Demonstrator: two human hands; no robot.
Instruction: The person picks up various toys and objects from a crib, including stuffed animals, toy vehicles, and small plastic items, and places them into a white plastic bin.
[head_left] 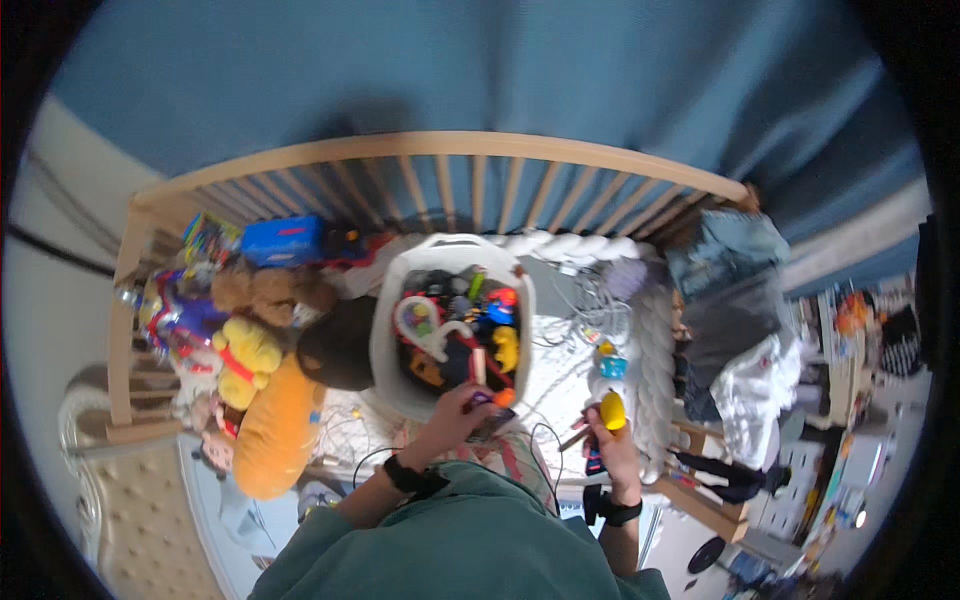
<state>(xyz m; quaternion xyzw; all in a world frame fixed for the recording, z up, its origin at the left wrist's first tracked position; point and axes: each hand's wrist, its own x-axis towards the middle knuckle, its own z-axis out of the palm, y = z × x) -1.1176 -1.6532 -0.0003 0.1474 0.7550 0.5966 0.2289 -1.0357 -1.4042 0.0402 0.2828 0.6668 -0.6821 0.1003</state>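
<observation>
A white plastic bin (382, 335) full of small toys stands in front of me. My left hand (450, 425) is at its near edge, fingers closed on a small toy with an orange end (503, 398) and a bit of purple; its exact kind is hard to make out. Over to the right, past the bin, my right hand (617, 455) grips a toy with a rounded yellow part (612, 410). A thin brown piece and a red-and-blue part show by those fingers. Inside the bin lie a white looped toy (415, 312), a yellow toy (506, 348) and a red-and-blue toy (501, 307).
A wooden crib rail (440, 145) runs behind the bin. Plush toys, including a yellow bear (248, 355) and a long orange cushion (275, 430), crowd the left. Bundled cables (595, 310) and a white braided bumper (655, 370) lie right; clothes (730, 330) hang beyond.
</observation>
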